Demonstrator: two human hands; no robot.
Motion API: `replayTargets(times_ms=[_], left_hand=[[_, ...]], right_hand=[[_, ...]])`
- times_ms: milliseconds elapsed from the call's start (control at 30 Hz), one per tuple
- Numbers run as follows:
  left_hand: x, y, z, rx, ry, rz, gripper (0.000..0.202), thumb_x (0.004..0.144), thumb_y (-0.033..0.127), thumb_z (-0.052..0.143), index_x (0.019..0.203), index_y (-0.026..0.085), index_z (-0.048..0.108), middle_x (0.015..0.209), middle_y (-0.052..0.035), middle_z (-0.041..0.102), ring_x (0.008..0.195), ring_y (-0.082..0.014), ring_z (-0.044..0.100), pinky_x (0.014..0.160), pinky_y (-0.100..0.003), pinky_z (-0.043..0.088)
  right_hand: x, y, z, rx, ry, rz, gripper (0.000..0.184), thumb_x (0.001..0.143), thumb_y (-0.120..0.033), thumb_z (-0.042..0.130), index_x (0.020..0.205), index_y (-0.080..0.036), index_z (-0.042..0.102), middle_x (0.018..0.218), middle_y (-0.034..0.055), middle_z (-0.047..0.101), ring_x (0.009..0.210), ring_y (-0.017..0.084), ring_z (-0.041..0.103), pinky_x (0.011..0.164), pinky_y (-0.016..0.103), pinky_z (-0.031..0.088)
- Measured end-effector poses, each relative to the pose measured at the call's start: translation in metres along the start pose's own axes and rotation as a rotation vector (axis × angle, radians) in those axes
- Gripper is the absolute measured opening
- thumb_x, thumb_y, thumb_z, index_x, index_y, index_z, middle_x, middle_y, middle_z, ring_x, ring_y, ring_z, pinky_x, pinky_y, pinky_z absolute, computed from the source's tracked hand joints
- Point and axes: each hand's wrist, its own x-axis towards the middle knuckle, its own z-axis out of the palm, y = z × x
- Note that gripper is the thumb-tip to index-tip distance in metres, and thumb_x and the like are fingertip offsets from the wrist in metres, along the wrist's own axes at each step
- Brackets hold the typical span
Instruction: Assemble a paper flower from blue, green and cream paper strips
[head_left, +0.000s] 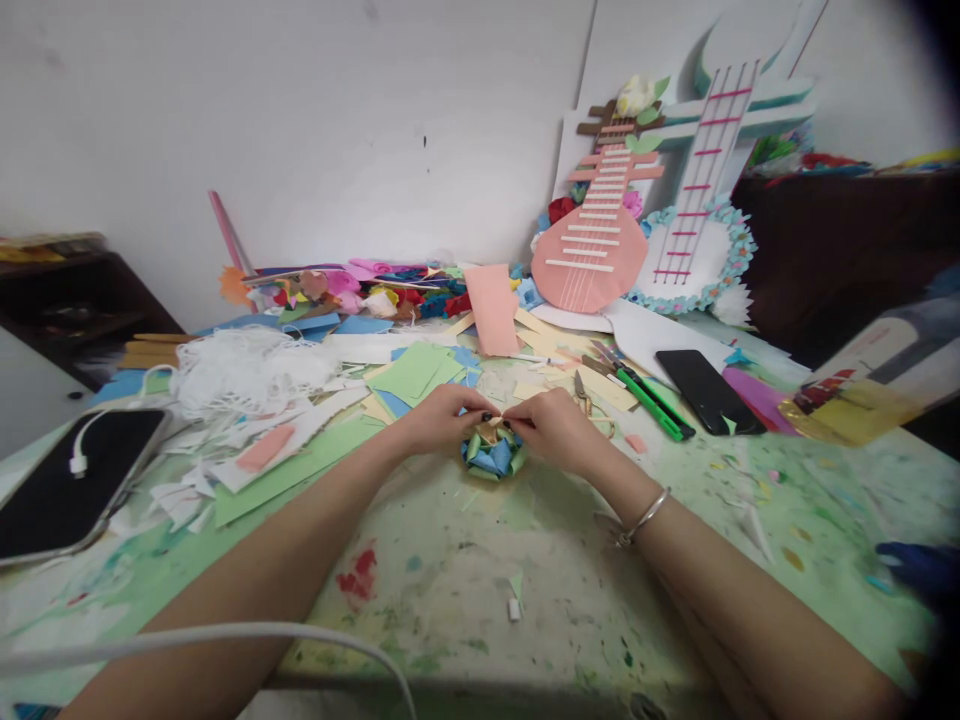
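- Taking the blue-and-green paper rosette [492, 460] as the hub of the clock, with twelve toward the wall, I see it on the paint-stained table [442, 580], straight ahead of the person.
- The left hand [446, 415] comes in at eleven o'clock, thumb and fingertips pinched together on what looks like a small pale paper piece [496, 417] just above the rosette.
- The right hand [553, 425] meets it from one o'clock, its fingertips pinched on the same piece; I can't tell whether that piece is fixed to the rosette.
- Uneven pulling between the two pinches could, I'd judge, tear the thin paper or pop a curled fold loose.
- If a wrist dropped, it might flatten the blue and green curls, since they sit right under the fingers.
- At two o'clock the scissors [580, 392] lie near the right hand, and the green cutter [654, 400] beyond; a careless sideways reach might nick a knuckle.
- At eight o'clock a white cable [300, 632] arcs across the left forearm from where I look; a snag could jerk the grip.
- Toward six, a little green scrap [516, 584] could cling to a sleeveless arm.
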Motion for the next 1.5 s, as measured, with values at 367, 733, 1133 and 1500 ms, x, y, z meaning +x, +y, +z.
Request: replayTargets(times_ms=[367,733,1133,1500], left_hand=[[-0.005,-0.001,-0.01,0.004,-0.015,0.116,0.021,0.075,0.019,0.056,0.09,0.017,0.07,0.079,-0.0021,0.07,0.071,-0.0117,0.06,0.062,-0.019,0.041],[-0.007,0.006,-0.011,0.038,-0.052,0.135,0.022,0.078,0.019,0.05,0.087,0.015,0.069,0.077,-0.0031,0.069,0.069,-0.0119,0.06,0.063,-0.019,0.043],[-0.005,0.002,-0.007,-0.185,-0.015,0.023,0.009,0.068,0.02,0.061,0.07,0.011,0.063,0.067,-0.0019,0.065,0.065,-0.0113,0.058,0.061,-0.02,0.045],[-0.003,-0.003,0.005,-0.123,0.03,-0.09,0.003,0.063,0.01,0.058,0.063,0.013,0.06,0.06,0.0008,0.062,0.059,-0.0113,0.059,0.056,-0.02,0.044]], right_hand=[[-0.001,-0.009,-0.001,-0.143,-0.069,0.021,0.021,0.08,-0.014,0.046,0.091,-0.015,0.064,0.078,0.0088,0.067,0.072,0.016,0.057,0.062,0.023,0.031],[-0.004,-0.013,0.004,-0.176,0.023,-0.019,0.022,0.081,-0.012,0.043,0.1,-0.018,0.053,0.082,0.0065,0.066,0.075,0.018,0.059,0.057,0.023,0.028],[-0.002,-0.013,0.001,-0.041,0.017,-0.064,0.018,0.078,-0.011,0.045,0.083,-0.014,0.062,0.075,0.0072,0.064,0.071,0.015,0.055,0.061,0.023,0.03],[-0.001,-0.013,0.004,0.075,-0.055,-0.034,0.027,0.078,-0.016,0.044,0.06,-0.011,0.064,0.053,0.0028,0.057,0.048,0.007,0.034,0.051,0.022,0.022]])
